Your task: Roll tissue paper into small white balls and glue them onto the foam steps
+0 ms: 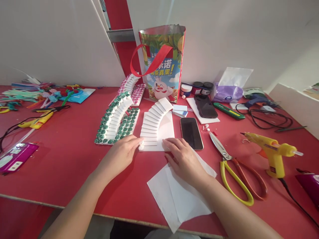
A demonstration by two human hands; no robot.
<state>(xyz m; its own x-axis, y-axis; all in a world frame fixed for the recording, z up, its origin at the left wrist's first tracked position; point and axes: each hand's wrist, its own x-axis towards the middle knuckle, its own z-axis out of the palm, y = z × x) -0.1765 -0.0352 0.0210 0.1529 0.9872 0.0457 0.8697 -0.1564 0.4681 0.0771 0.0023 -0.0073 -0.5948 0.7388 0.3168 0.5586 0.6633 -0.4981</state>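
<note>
White board (165, 131) lies directly ahead of the person, between the two hands, its long axis running away from the body and its near short edge level with the fingertips. The left hand (126, 148) has its fingers pinched together around a small white lump (141, 146) at the board's near left corner; how firmly it grips cannot be told. The right hand (183, 155) holds nothing: its fingers are spread, the tips resting by the board's near right edge. That makes the left hand the nearer one to the overlapping white strips (150, 125), which start beside its fingertips, climb along the board's left side and curve right at the far end, leaving bare board on the right. Under the right hand and wrist lie white sheets (181, 202), reaching towards the near edge of the counter (67, 159). Just beyond the left hand stands a green-dotted piece (117, 126), limiting sideways room there, while a phone (191, 133) lies close to the board's right side, with scissors (225, 156) and a yellow glue gun (272, 146) farther right. Behind the far end rises a printed bag (163, 78). Judged by eye, the easiest room for moving is left of the left forearm and towards the near edge.
</note>
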